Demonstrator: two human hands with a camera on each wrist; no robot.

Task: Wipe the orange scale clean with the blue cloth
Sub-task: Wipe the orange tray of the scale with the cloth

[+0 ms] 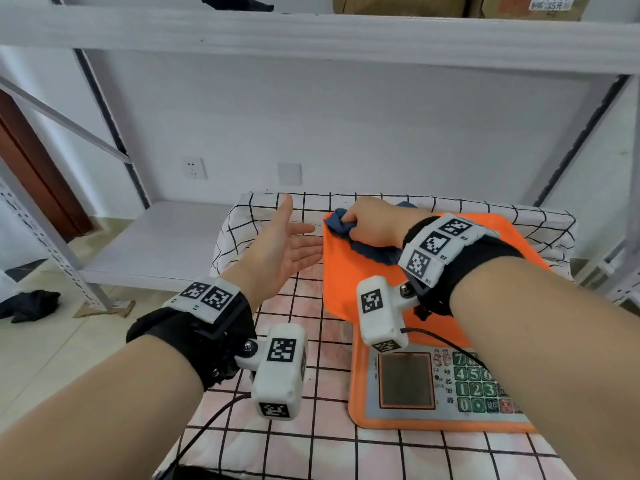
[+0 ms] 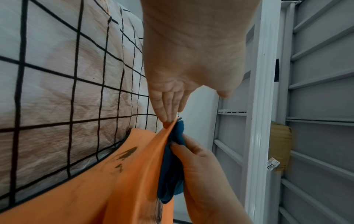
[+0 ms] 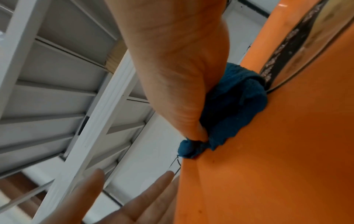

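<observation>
Head view: right hand (image 1: 372,220) grip bunching blue cloth (image 1: 367,249) on orange scale (image 1: 349,289), left hand (image 1: 282,247) spread beside, checked tablecloth (image 1: 294,341) beneath.

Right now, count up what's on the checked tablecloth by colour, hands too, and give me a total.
Orange: 1, the scale
Blue: 1, the cloth, bunched in the right hand
Bare hands: 2, counting the open left hand beside the scale
Total: 4

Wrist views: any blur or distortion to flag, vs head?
Head view: sharp, even light, shelf bowed by the wide lens. Left wrist view: mostly sharp, cloth and scale smeared near the bottom edge. Right wrist view: left hand blurred in the foreground, right hand and cloth clear, shelf rails curved.
</observation>
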